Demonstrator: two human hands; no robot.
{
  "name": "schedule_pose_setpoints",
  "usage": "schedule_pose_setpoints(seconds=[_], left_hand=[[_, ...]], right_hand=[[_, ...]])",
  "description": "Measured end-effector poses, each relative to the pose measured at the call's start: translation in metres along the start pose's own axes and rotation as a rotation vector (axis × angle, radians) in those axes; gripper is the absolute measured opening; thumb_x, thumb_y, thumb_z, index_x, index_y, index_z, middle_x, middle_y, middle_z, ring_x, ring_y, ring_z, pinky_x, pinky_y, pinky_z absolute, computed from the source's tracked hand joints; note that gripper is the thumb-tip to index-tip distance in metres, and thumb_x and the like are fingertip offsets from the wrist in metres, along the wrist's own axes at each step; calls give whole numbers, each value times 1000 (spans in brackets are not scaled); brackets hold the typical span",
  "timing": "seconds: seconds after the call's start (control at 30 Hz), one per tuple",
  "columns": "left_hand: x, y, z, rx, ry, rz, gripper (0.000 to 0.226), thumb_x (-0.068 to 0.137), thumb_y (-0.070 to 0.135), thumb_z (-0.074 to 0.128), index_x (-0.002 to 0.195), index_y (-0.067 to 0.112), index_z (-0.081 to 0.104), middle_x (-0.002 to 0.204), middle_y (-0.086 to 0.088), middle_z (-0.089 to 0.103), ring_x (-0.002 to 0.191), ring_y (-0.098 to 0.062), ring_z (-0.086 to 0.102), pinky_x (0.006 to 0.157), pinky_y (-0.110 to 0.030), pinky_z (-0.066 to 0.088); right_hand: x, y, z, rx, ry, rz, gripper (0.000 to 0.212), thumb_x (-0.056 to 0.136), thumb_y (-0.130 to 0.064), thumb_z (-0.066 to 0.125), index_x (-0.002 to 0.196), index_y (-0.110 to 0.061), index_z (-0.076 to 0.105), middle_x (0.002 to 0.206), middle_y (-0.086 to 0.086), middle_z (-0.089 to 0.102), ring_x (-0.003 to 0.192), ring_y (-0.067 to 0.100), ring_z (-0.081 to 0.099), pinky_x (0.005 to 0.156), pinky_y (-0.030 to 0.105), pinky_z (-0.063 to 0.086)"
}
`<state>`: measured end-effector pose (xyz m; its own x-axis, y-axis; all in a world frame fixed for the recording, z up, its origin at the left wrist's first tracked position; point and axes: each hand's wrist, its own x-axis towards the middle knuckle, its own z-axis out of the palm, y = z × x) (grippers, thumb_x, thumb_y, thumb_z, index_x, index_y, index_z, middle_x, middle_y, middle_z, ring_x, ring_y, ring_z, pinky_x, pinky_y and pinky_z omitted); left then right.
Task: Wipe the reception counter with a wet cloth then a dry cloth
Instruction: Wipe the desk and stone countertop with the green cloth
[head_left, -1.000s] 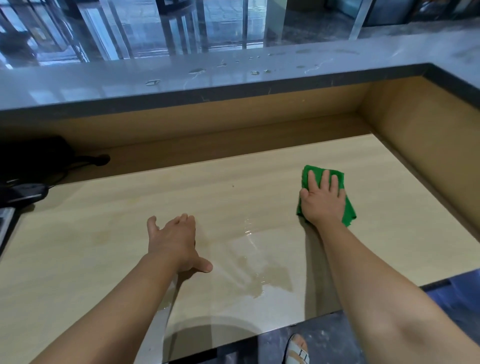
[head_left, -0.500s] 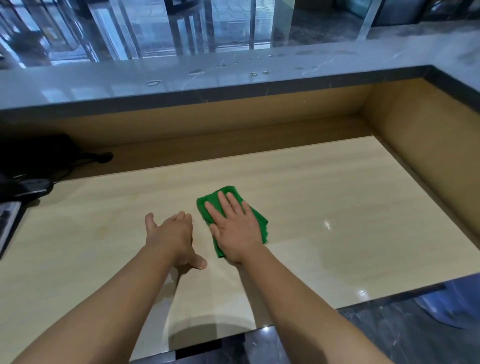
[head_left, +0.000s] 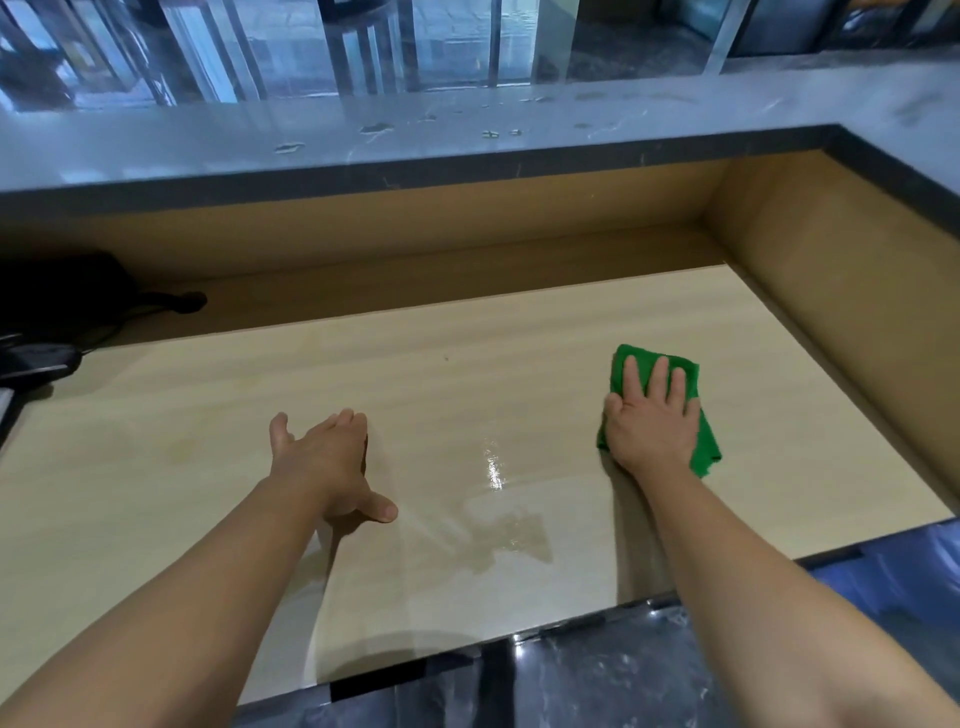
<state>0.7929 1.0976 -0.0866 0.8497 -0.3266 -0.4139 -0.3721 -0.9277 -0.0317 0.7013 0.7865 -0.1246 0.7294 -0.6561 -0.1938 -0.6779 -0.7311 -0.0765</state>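
The green cloth lies flat on the light wooden worktop, over at the 3 o'clock side. The right hand presses down on top of it. Its fingers are straight and spread a little, pointing to 12 o'clock, and they do not curl round the cloth. Green edges stick out past the hand at 12 o'clock and at 4 o'clock.

The left hand is near the middle of the worktop, well apart from the cloth. Its fingers are straight and close together, with the thumb stuck out to the side, and it holds nothing. It is hard to tell if it touches the wood.

Between the two arms, toward 6 o'clock, there is a shiny wet patch on the worktop.

At 9 o'clock sit some black things with a black cable. At 12 o'clock a grey stone ledge runs above the worktop, with small drops on it. A brown wooden wall stands at 3 o'clock.
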Motion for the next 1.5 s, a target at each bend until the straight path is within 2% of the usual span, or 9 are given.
schedule_pose_setpoints(seconds=[0.13, 0.3, 0.5, 0.7, 0.83, 1.1, 1.23, 1.33, 1.5], left_hand=[[-3, -1, 2, -17, 33, 15, 77, 56, 76, 70, 107, 27, 40, 116, 12, 48, 121, -14, 47, 112, -56, 1], [-36, -4, 12, -36, 215, 64, 73, 70, 65, 65, 125, 24, 40, 128, 9, 48, 125, -12, 44, 109, -55, 3], [-71, -1, 14, 0, 134, 79, 90, 69, 62, 65, 144, 28, 27, 145, 11, 39, 136, -10, 34, 111, -53, 3], [-89, 21, 14, 9, 50, 123, 89, 62, 64, 66, 137, 26, 35, 133, 10, 46, 130, -12, 39, 110, -55, 4], [-98, 24, 23, 75, -15, 97, 102, 64, 69, 65, 146, 26, 22, 149, 8, 33, 141, -12, 27, 112, -54, 1], [-94, 30, 24, 108, -64, 63, 96, 66, 66, 68, 143, 24, 30, 149, 6, 33, 140, -14, 30, 112, -55, 0], [-92, 30, 26, 109, -66, 62, 92, 66, 66, 68, 139, 24, 33, 145, 6, 36, 135, -14, 36, 112, -55, 0], [-89, 30, 27, 119, -49, 71, 75, 61, 64, 71, 119, 25, 44, 125, 9, 45, 124, -13, 46, 112, -57, 6], [-87, 31, 27, 159, -79, 56, 96, 63, 69, 69, 140, 25, 32, 144, 8, 36, 134, -13, 39, 112, -57, 0]], right_hand=[[-56, -78, 20, 26, 5, 34, 59, 104, -38, 13, 154, -24, -13, 161, 13, -16, 148, 34, -13, 119, 53, -1], [-141, -156, 45, -13, -51, -346, 59, 105, -38, 13, 152, -23, -20, 156, 15, -27, 145, 38, -22, 117, 57, -7], [-130, -126, 38, -94, -86, -682, 55, 105, -41, 12, 154, -32, -11, 160, 6, -21, 148, 27, -19, 120, 51, -2], [-64, 14, 10, -50, -6, -402, 56, 104, -45, 16, 154, -33, -3, 162, 3, -12, 150, 21, -10, 122, 41, 4], [-42, 89, -1, -57, 3, -216, 57, 103, -45, 15, 155, -31, -4, 163, 5, -9, 150, 22, -7, 121, 43, 7], [-70, 33, 6, 5, -19, 30, 58, 104, -39, 14, 155, -25, -10, 161, 11, -15, 149, 31, -11, 120, 50, 2], [-131, -60, 28, 6, -3, -172, 59, 104, -39, 15, 154, -25, -12, 160, 13, -17, 148, 35, -13, 119, 54, -1], [-178, -116, 46, 3, -64, -435, 59, 104, -39, 17, 154, -25, -11, 159, 13, -20, 147, 36, -18, 117, 56, -5], [-168, -103, 49, -55, -71, -683, 56, 104, -41, 17, 155, -32, -5, 161, 6, -16, 149, 27, -16, 120, 50, -3]])
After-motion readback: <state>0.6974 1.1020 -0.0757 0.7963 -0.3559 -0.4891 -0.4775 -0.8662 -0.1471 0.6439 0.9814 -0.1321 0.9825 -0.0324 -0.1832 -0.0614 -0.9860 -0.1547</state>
